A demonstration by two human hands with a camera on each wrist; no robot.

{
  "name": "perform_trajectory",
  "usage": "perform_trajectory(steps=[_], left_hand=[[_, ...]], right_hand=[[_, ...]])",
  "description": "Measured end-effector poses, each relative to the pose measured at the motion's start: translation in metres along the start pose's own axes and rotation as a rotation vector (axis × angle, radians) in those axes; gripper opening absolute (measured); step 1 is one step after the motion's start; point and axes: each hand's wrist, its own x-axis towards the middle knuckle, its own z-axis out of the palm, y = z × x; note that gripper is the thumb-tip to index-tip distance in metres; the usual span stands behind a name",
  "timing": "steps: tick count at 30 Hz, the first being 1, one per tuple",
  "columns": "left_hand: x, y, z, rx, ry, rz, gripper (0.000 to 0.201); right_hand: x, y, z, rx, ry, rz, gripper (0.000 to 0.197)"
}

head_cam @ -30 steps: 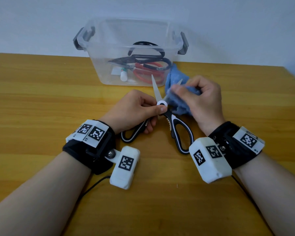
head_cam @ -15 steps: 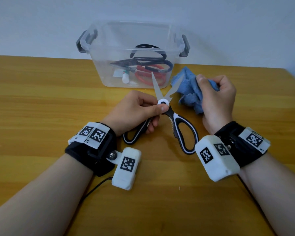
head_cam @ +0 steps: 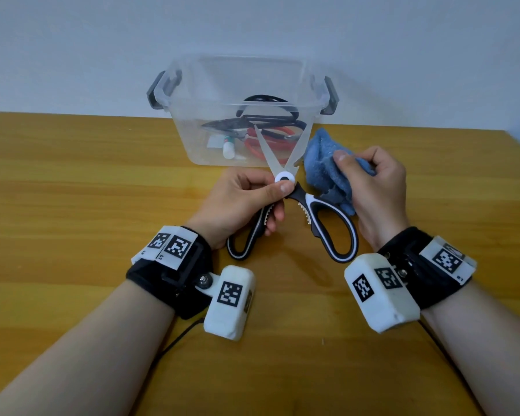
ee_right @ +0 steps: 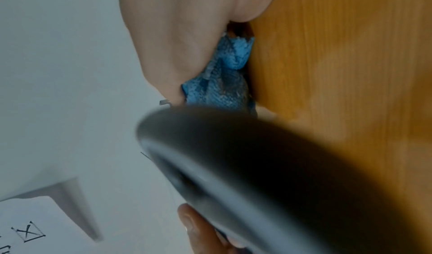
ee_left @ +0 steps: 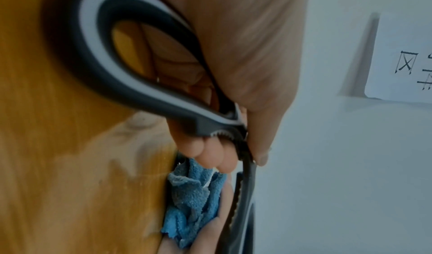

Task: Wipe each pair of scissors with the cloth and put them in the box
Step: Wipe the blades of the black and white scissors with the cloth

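Your left hand grasps the scissors near the pivot: the thumb lies on top just below the white pivot disc, and the other fingers curl under the left handle. The scissors are spread wide, their blades pointing toward the far edge of the table and crossing in front of the box's near wall. The right handle loop rests free, just beside your right wrist. In the left wrist view the same hand wraps the black-and-white handle, fingertips showing below its toothed part.

Your right hand is clenched round the bunched blue cloth, thumb pressed on top. The cloth sits just right of the right blade; whether it touches the blade you cannot tell. The right wrist view shows the cloth squeezed in the palm above the table.

The clear box, with grey handles, stands near the far edge of the table, with other scissors already lying inside, black and red handled.
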Motion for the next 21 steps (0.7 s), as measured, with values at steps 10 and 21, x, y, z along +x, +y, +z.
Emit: perform_trajectory(steps=[10, 21], left_hand=[[-0.006, 0.006, 0.002, 0.023, 0.121, -0.056, 0.035], [-0.049, 0.066, 0.011, -0.431, 0.121, -0.382, 0.039]], right_hand=[[-0.009, -0.011, -0.005, 0.102, 0.022, 0.133, 0.031], [-0.036, -0.063, -0.011, 0.075, -0.231, 0.375, 0.03]])
